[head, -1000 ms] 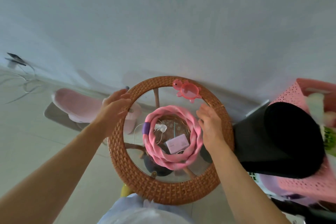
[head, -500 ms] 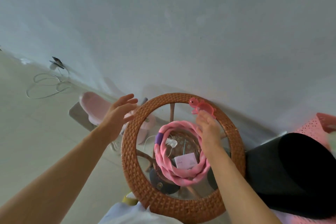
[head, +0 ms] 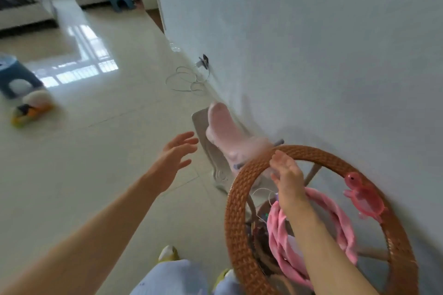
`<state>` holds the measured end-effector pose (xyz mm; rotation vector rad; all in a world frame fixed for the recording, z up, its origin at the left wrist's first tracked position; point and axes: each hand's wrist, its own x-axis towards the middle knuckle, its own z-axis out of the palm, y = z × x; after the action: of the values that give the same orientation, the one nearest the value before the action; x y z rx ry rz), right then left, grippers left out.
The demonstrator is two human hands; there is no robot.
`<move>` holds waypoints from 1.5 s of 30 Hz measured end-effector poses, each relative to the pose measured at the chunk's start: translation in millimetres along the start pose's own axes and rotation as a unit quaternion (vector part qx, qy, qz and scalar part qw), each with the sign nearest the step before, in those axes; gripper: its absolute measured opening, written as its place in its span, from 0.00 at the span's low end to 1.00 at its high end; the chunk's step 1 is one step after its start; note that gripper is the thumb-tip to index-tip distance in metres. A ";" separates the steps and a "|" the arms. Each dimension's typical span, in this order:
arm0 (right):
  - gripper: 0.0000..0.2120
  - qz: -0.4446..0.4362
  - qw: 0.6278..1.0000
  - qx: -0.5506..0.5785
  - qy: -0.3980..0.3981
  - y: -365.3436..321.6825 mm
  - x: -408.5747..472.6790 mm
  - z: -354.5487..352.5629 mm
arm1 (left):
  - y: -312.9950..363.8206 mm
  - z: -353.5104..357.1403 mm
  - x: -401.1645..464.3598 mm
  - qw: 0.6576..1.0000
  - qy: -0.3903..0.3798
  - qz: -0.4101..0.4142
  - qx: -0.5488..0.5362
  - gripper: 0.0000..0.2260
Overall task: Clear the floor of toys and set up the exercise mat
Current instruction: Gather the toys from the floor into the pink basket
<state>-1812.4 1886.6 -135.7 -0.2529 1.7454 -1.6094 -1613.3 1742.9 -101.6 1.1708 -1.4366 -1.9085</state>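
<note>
round wicker table (head: 236, 218), glass top: pink twisted ring (head: 342, 223), pink turtle toy (head: 364, 200) on rim.

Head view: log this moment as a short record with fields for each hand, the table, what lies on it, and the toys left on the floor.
left hand: open, fingers spread, in the air over the floor
right hand: open, holds nothing, over the table's near rim
table: round, wicker rim, glass top, beside the wall
on table: pink ring; pink turtle at the wall side
floor toys: stuffed toy far left; pink seat by the wall
</note>
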 end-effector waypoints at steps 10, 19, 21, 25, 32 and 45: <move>0.17 -0.028 0.980 -0.038 -0.194 -0.7 -39.2 173.1 | -6.8 -154.8 -81.7 0.982 0.173 0.036 -0.070 0.22; 0.16 -0.018 0.941 -0.085 -0.326 38.6 -145.9 318.7 | -33.7 -301.5 -181.5 0.950 0.290 0.045 -0.112 0.15; 0.16 -0.015 0.931 -0.095 -0.352 51.6 -173.4 354.1 | -40.2 -338.9 -206.9 0.940 0.318 0.048 -0.115 0.15; 0.17 -0.012 0.911 -0.112 -0.397 77.2 -228.4 420.5 | -56.3 -406.1 -261.6 0.918 0.371 0.057 -0.130 0.14; 0.18 -0.004 0.854 -0.163 -0.493 115.5 -314.7 515.8 | -84.7 -485.4 -355.7 0.863 0.470 0.062 -0.174 0.13; 0.17 0.027 0.723 -0.229 -0.651 184.4 -412.1 687.6 | -122.0 -587.0 -447.5 0.712 0.656 0.050 -0.244 0.15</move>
<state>-1030.7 1632.0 -111.9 -1.2137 0.8855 -0.4972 -869.7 1823.7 -110.5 1.5371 -0.1551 -0.7526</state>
